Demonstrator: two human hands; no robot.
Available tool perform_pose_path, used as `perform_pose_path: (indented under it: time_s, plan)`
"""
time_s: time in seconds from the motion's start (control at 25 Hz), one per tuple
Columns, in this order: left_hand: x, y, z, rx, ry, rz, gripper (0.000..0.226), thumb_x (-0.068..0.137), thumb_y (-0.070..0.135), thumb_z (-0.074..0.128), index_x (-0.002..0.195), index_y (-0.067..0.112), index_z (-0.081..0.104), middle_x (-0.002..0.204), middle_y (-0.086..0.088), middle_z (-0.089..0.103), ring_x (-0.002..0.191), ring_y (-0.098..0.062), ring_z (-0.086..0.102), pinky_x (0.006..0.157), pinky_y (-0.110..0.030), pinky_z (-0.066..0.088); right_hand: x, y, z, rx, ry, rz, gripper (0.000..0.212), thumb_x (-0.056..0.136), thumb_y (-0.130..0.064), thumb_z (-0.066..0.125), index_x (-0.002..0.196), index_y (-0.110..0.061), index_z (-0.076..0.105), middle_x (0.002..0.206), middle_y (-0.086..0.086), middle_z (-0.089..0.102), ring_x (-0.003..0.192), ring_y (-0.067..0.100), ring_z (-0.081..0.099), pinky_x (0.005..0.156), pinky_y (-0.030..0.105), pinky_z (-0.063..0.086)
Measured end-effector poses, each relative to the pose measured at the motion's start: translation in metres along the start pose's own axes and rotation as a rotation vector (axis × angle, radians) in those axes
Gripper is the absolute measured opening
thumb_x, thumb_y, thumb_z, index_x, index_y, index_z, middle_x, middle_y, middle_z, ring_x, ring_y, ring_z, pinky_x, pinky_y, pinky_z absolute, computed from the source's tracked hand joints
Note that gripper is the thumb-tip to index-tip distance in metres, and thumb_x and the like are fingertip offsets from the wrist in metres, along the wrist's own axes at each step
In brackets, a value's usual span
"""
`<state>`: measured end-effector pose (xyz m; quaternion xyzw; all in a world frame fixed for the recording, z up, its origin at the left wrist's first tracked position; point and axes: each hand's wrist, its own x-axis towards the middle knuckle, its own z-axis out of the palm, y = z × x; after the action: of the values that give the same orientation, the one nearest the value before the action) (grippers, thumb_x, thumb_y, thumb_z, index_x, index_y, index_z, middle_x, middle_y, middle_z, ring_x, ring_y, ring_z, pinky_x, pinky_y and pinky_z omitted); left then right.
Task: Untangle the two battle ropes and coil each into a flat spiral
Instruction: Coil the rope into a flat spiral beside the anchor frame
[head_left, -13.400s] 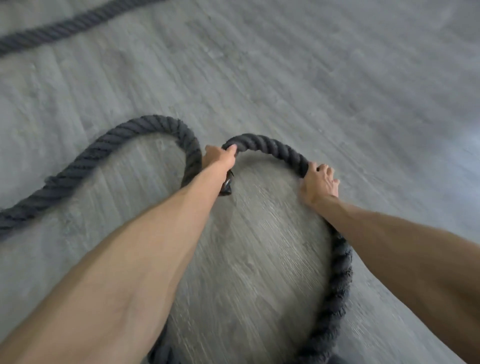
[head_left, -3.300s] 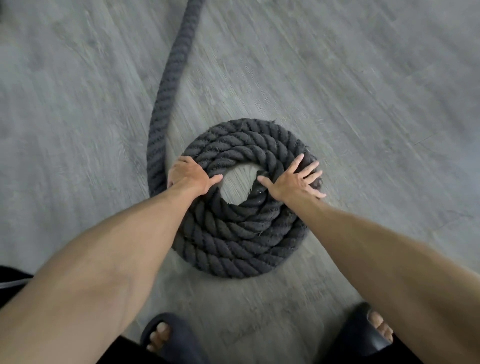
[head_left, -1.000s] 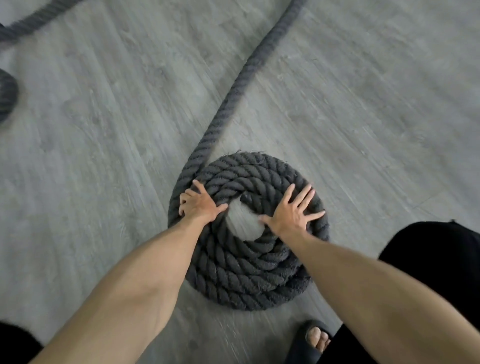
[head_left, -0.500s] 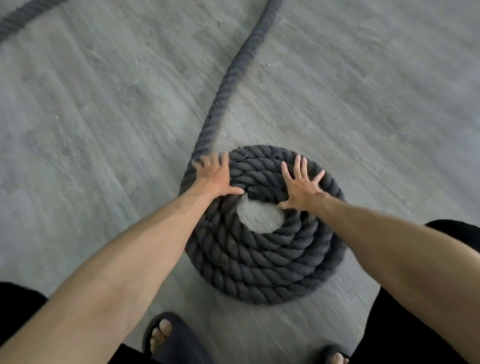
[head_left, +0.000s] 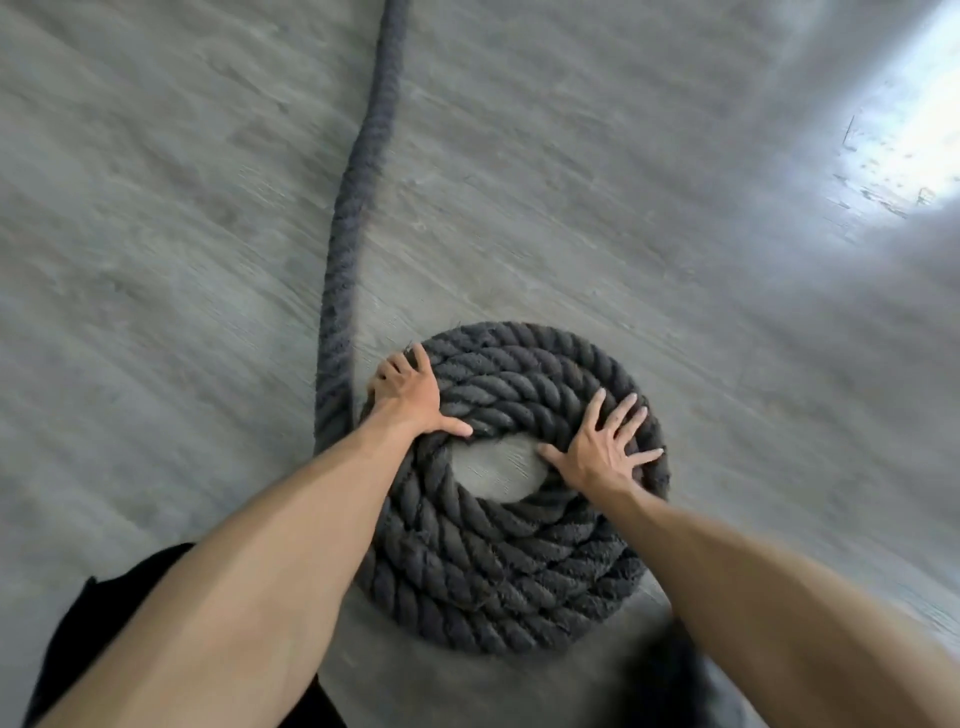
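A thick dark grey battle rope lies coiled in a flat spiral (head_left: 498, 582) on the floor, with a small bare gap at its centre. Its loose tail (head_left: 353, 208) runs from the coil's left side away to the top of the view. My left hand (head_left: 408, 395) presses flat on the coil's upper left, fingers straight, thumb at the inner edge. My right hand (head_left: 602, 447) presses on the right side with fingers spread. The second rope is out of view.
Grey wood-look floor (head_left: 156, 260) spreads all around the coil. A bright patch of light (head_left: 904, 124) falls at the upper right. My dark shorts (head_left: 83, 623) show at the lower left, and a blurred dark shape (head_left: 670, 675) sits near the coil's lower right.
Both hands have shifted clockwise on the coil since half a second ago, and the tail now meets it further left. The coil has grown from a single loop 13 seconds ago.
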<state>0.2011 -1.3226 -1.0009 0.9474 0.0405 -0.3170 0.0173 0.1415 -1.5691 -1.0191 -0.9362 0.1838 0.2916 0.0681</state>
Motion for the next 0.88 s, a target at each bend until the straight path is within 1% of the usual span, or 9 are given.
perform_pose_path:
  time_s: [0.16, 0.24, 0.32, 0.44, 0.56, 0.64, 0.72, 0.8, 0.88]
  plan:
    - [0.005, 0.002, 0.000, -0.024, 0.001, -0.026, 0.157, 0.047, 0.095, 0.059, 0.154, 0.002, -0.008, 0.150, -0.028, 0.022, 0.135, -0.041, 0.030, 0.106, -0.049, 0.036, 0.030, -0.004, -0.018, 0.010, -0.044, -0.088, 0.130, 0.077, -0.077, 0.063, 0.158, -0.018, -0.019, 0.160, 0.024, -0.032, 0.148, 0.048, -0.026, 0.105, 0.084, 0.003]
    - [0.005, 0.009, -0.006, 0.006, 0.014, -0.092, 0.157, 0.048, 0.097, 0.054, 0.154, 0.000, -0.009, 0.150, -0.027, 0.024, 0.134, -0.039, 0.033, 0.105, -0.045, 0.037, 0.055, -0.007, -0.033, -0.073, -0.040, -0.153, 0.131, 0.077, -0.077, 0.064, 0.158, -0.018, -0.021, 0.159, 0.024, -0.033, 0.147, 0.048, -0.027, 0.106, 0.084, 0.003]
    - [0.011, 0.017, -0.012, -0.034, -0.006, -0.155, 0.155, 0.051, 0.097, 0.053, 0.153, -0.002, -0.010, 0.150, -0.027, 0.025, 0.133, -0.038, 0.034, 0.103, -0.045, 0.041, 0.082, -0.014, -0.053, -0.102, -0.042, -0.215, 0.132, 0.076, -0.076, 0.065, 0.158, -0.019, -0.021, 0.160, 0.023, -0.034, 0.147, 0.047, -0.028, 0.106, 0.084, 0.002]
    - [0.021, 0.031, -0.022, -0.063, -0.026, -0.260, 0.153, 0.054, 0.098, 0.046, 0.152, -0.005, -0.009, 0.151, -0.028, 0.024, 0.133, -0.039, 0.036, 0.103, -0.044, 0.043, 0.126, -0.031, -0.080, -0.166, -0.059, -0.360, 0.131, 0.076, -0.076, 0.065, 0.158, -0.021, -0.021, 0.160, 0.019, -0.035, 0.147, 0.044, -0.030, 0.106, 0.084, -0.001]
    - [0.033, 0.043, -0.037, -0.095, -0.060, -0.365, 0.151, 0.055, 0.100, 0.039, 0.152, -0.006, -0.007, 0.149, -0.026, 0.027, 0.128, -0.038, 0.040, 0.098, -0.042, 0.046, 0.172, -0.055, -0.111, -0.260, -0.048, -0.500, 0.131, 0.074, -0.078, 0.065, 0.158, -0.023, -0.020, 0.161, 0.018, -0.035, 0.148, 0.043, -0.030, 0.105, 0.085, 0.000]
    - [0.040, 0.054, -0.048, -0.161, -0.067, -0.439, 0.150, 0.055, 0.100, 0.039, 0.152, -0.005, -0.005, 0.147, -0.024, 0.029, 0.126, -0.037, 0.042, 0.096, -0.041, 0.046, 0.197, -0.073, -0.130, -0.309, -0.060, -0.584, 0.132, 0.074, -0.078, 0.065, 0.158, -0.023, -0.020, 0.161, 0.018, -0.034, 0.148, 0.043, -0.030, 0.105, 0.085, -0.001]
    - [0.046, 0.062, -0.055, -0.223, -0.058, -0.501, 0.149, 0.057, 0.098, 0.041, 0.152, -0.006, -0.005, 0.147, -0.024, 0.028, 0.127, -0.037, 0.040, 0.098, -0.041, 0.044, 0.215, -0.088, -0.145, -0.365, -0.059, -0.641, 0.131, 0.075, -0.077, 0.066, 0.158, -0.023, -0.020, 0.161, 0.018, -0.033, 0.148, 0.044, -0.030, 0.106, 0.084, -0.001]
    - [0.050, 0.068, -0.059, -0.268, -0.088, -0.558, 0.146, 0.061, 0.096, 0.042, 0.151, -0.008, -0.006, 0.149, -0.025, 0.026, 0.130, -0.037, 0.039, 0.101, -0.039, 0.042, 0.229, -0.101, -0.159, -0.409, -0.076, -0.689, 0.130, 0.076, -0.076, 0.065, 0.159, -0.022, -0.020, 0.162, 0.019, -0.032, 0.148, 0.043, -0.029, 0.106, 0.084, 0.000]
    - [0.060, 0.072, -0.066, -0.295, -0.112, -0.597, 0.143, 0.064, 0.094, 0.042, 0.151, -0.009, -0.007, 0.150, -0.026, 0.024, 0.132, -0.037, 0.038, 0.102, -0.038, 0.041, 0.245, -0.111, -0.167, -0.471, -0.046, -0.744, 0.128, 0.077, -0.075, 0.065, 0.159, -0.023, -0.019, 0.162, 0.018, -0.031, 0.149, 0.043, -0.028, 0.107, 0.084, 0.001]
